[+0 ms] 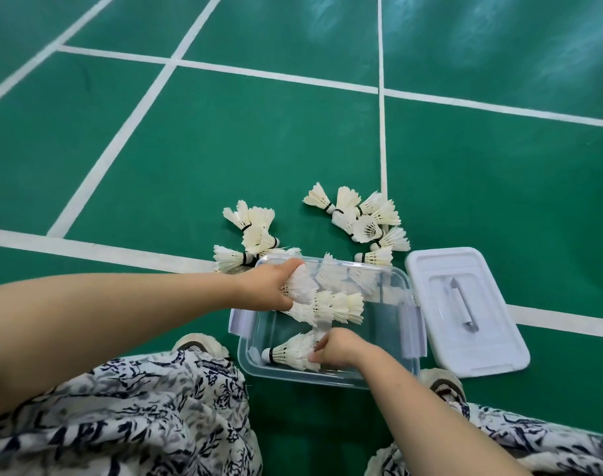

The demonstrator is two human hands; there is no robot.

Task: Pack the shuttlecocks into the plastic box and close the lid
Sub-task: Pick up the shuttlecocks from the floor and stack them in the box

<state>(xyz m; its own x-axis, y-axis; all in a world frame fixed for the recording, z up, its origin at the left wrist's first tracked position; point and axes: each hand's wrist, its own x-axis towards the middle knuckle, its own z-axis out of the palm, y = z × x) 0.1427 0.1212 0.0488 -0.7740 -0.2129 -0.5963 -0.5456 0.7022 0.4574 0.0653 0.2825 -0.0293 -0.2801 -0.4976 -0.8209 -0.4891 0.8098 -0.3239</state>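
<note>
A clear plastic box (392, 369) stands open on the green floor between my feet. My left hand (270, 286) reaches over its far left corner and grips a stack of white shuttlecocks (331, 305) lying across the box. My right hand (337, 350) is inside the near part, fingers closed on another shuttlecock (286, 352) whose cork points left. Two loose piles wait beyond the box: a left pile (248, 235) and a right pile (365, 221). The white lid (464, 310) lies handle-up to the right of the box.
The floor is a green court with white lines (382, 132). My shoes (200, 343) and patterned skirt (138, 417) frame the box on both near sides. The lid touches the box's right clip.
</note>
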